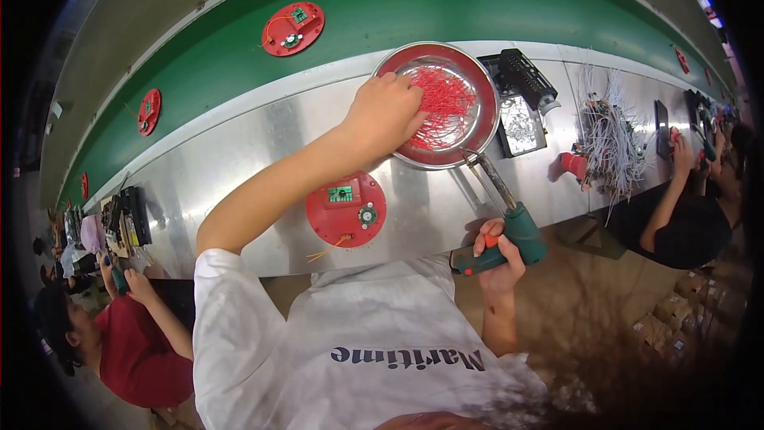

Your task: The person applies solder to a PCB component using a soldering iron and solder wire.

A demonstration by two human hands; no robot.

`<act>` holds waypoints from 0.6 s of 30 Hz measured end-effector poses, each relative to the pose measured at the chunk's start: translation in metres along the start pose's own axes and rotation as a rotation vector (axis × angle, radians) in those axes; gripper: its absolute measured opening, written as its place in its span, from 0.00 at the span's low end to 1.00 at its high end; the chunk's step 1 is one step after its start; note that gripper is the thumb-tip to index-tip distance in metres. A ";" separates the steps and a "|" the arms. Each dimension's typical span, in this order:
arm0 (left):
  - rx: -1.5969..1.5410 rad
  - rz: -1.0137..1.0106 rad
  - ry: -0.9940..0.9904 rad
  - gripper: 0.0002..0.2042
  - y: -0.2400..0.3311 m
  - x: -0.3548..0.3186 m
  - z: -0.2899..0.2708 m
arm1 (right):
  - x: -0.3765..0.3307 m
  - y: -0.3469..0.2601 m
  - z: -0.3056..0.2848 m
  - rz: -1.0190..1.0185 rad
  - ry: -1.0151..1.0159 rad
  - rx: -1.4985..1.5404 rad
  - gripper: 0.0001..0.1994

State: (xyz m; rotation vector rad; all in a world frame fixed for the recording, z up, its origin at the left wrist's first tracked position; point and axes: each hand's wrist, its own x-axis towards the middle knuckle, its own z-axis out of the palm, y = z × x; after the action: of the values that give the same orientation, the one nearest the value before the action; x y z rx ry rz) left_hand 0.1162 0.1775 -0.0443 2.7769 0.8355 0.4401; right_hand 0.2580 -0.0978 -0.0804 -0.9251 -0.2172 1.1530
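Your left hand point(384, 114) has its fingers curled into thin red wires point(446, 103) in the round metal bowl point(485, 87); your right hand point(497, 259) has its fingers wrapped tight around the green-handled soldering iron point(509, 223).

The left hand point(387, 114) reaches into the round metal bowl point(485, 87) and its fingers touch the red wires point(446, 103) lying inside. Just below the bowl, the right hand point(499, 259) grips a green soldering gun point(509, 227); its metal tip points up to the rim of the bowl. Left and below the bowl lies a red round disc point(346, 209) with a small green circuit board on the steel worktop point(263, 135). Right of the bowl stands a black tool holder point(521, 84), and farther right lies a bundle of white wires point(609, 139).
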 end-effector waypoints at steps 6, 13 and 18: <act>-0.157 -0.093 -0.039 0.09 -0.002 0.006 0.005 | 0.000 -0.001 -0.003 -0.005 -0.034 0.016 0.12; -0.161 -0.068 -0.002 0.09 0.020 -0.034 -0.032 | -0.002 -0.001 -0.002 0.026 0.016 -0.040 0.13; -0.313 -0.152 0.122 0.06 0.068 -0.099 -0.069 | 0.000 0.000 0.015 0.052 -0.128 -0.081 0.08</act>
State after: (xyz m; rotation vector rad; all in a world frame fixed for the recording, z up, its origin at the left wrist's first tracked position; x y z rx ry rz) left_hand 0.0479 0.0739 0.0175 2.4016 0.9096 0.6557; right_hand 0.2486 -0.0903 -0.0711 -0.9333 -0.3470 1.2604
